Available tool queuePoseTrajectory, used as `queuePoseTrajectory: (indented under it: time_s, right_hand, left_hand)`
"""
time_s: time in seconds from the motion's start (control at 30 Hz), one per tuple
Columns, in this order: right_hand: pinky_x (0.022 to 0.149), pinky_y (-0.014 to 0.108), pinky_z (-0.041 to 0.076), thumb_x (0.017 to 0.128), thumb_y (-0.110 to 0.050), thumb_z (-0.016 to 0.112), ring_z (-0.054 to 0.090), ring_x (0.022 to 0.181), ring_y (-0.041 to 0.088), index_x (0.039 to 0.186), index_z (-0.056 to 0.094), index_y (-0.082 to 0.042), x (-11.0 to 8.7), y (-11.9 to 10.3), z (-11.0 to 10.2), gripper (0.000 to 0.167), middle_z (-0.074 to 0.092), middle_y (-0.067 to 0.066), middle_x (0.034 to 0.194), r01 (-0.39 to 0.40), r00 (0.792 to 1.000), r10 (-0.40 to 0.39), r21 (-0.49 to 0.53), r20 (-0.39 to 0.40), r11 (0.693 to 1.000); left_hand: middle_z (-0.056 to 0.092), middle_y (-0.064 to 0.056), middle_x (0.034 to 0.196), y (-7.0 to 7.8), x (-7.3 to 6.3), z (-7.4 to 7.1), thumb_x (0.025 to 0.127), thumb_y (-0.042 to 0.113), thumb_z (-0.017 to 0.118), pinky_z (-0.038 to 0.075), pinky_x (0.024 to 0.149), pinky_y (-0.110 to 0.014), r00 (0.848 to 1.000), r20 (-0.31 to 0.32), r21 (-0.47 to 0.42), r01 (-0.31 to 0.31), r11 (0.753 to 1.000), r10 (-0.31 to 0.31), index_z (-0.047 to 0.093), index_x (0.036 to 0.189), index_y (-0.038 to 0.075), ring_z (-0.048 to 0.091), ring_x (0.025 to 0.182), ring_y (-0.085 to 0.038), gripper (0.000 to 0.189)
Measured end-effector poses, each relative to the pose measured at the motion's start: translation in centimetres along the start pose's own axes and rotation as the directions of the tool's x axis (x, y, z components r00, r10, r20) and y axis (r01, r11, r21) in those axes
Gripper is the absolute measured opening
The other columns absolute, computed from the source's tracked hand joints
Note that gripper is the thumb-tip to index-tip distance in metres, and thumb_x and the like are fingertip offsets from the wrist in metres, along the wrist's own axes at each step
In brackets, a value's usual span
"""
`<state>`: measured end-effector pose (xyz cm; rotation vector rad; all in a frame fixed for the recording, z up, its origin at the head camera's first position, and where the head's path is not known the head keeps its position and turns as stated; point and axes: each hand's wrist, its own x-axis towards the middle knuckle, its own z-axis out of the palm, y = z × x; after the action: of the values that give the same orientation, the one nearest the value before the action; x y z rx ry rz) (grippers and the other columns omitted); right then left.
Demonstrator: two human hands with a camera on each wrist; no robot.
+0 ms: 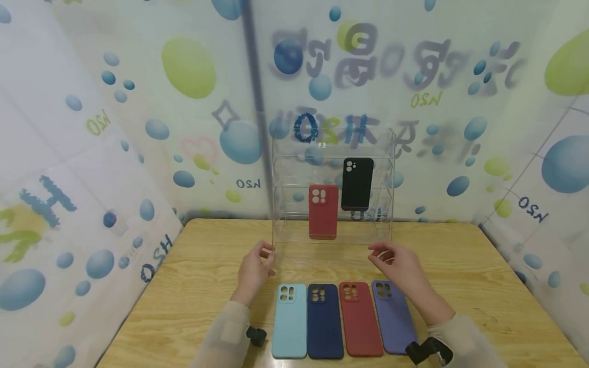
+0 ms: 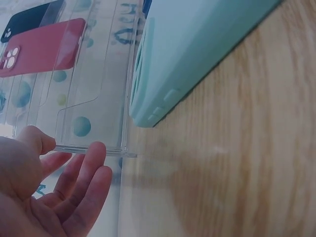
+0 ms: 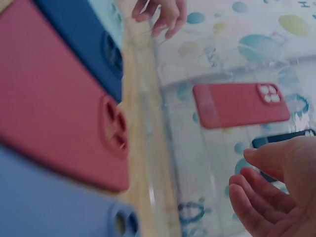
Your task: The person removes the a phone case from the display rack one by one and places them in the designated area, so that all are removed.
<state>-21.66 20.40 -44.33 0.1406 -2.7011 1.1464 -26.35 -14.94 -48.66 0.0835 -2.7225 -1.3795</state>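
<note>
Six phone cases have camera cutouts. A red case [image 1: 323, 220] and black case [image 1: 357, 186] sit in one clear rack [image 1: 294, 187]; a light blue case [image 1: 289, 329], navy case [image 1: 325, 327], second red case [image 1: 362, 327] and purple case [image 1: 394, 322] line the tabletop [image 1: 152, 306]. The left hand [image 1: 254, 269] has loosely parted fingers at the rack's edge; the right hand [image 1: 400, 267], fingers apart, is empty. Mirrored "H2O" marks the wall [image 1: 138, 30].

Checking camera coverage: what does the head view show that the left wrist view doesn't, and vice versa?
Head only: the right hand, purple case and tabletop red case. Left wrist only: raised side buttons on the light blue case. Both: the left hand, light blue case, table, and clear stand with its mounted red case and black case.
</note>
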Motion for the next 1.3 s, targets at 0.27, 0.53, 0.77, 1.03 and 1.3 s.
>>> queuePoseTrajectory:
  time_s: [0.27, 0.53, 0.77, 1.03, 1.3]
  right_hand:
    - [0.079, 0.035, 0.058, 0.096, -0.015, 0.073, 0.071, 0.089, 0.019, 0.118, 0.074, -0.011, 2.6, -3.1, 1.1, 0.023, 0.074, 0.006, 0.101, 0.086, 0.996, -0.086, 0.019, -0.019, 0.996]
    - [0.080, 0.043, 0.060, 0.095, -0.010, 0.073, 0.073, 0.092, 0.025, 0.118, 0.072, -0.008, 5.1, -5.3, 1.8, 0.023, 0.073, 0.013, 0.107, 0.169, 0.982, -0.164, 0.058, -0.092, 0.984]
    - [0.083, 0.044, 0.059, 0.096, -0.006, 0.070, 0.071, 0.097, 0.030, 0.128, 0.067, -0.003, 7.2, -6.7, 1.9, 0.033, 0.067, 0.017, 0.119, 0.184, 0.972, -0.166, 0.097, -0.169, 0.978]
    - [0.088, 0.045, 0.059, 0.098, -0.010, 0.069, 0.070, 0.101, 0.031, 0.135, 0.063, -0.004, 8.7, -7.7, 2.0, 0.038, 0.063, 0.019, 0.124, 0.198, 0.962, -0.168, 0.125, -0.215, 0.972]
    - [0.087, 0.045, 0.059, 0.100, -0.013, 0.068, 0.068, 0.102, 0.030, 0.140, 0.061, -0.007, 10.0, -8.7, 2.2, 0.040, 0.060, 0.017, 0.128, 0.208, 0.961, -0.186, 0.092, -0.204, 0.974]
  left_hand:
    - [0.070, -0.011, 0.107, 0.0, -0.2, -0.2, 0.102, 0.019, 0.063, 0.046, 0.051, -0.029, 1.000, 0.003, 0.002, -0.009, 1.000, 0.009, 0.063, 0.120, 0.016, 0.070, 0.060, -0.017, 0.018]
    - [0.069, -0.010, 0.106, -0.2, 0.0, 0.0, 0.103, 0.021, 0.063, 0.049, 0.054, -0.030, 1.000, -0.001, -0.017, -0.007, 1.000, 0.007, 0.064, 0.121, 0.017, 0.070, 0.061, -0.019, 0.018]
    - [0.069, -0.011, 0.105, -0.3, -0.1, -0.1, 0.102, 0.019, 0.064, 0.049, 0.053, -0.030, 1.000, -0.004, -0.032, -0.015, 0.999, 0.015, 0.064, 0.120, 0.016, 0.070, 0.060, -0.019, 0.018]
    - [0.070, -0.010, 0.104, -0.4, -0.1, -0.2, 0.102, 0.020, 0.063, 0.049, 0.053, -0.030, 1.000, -0.007, -0.034, -0.026, 0.999, 0.026, 0.064, 0.119, 0.017, 0.069, 0.059, -0.019, 0.017]
    - [0.069, -0.010, 0.102, -0.5, 0.0, 0.0, 0.102, 0.019, 0.064, 0.048, 0.052, -0.029, 1.000, -0.003, -0.037, -0.024, 0.999, 0.024, 0.064, 0.119, 0.016, 0.069, 0.059, -0.019, 0.017]
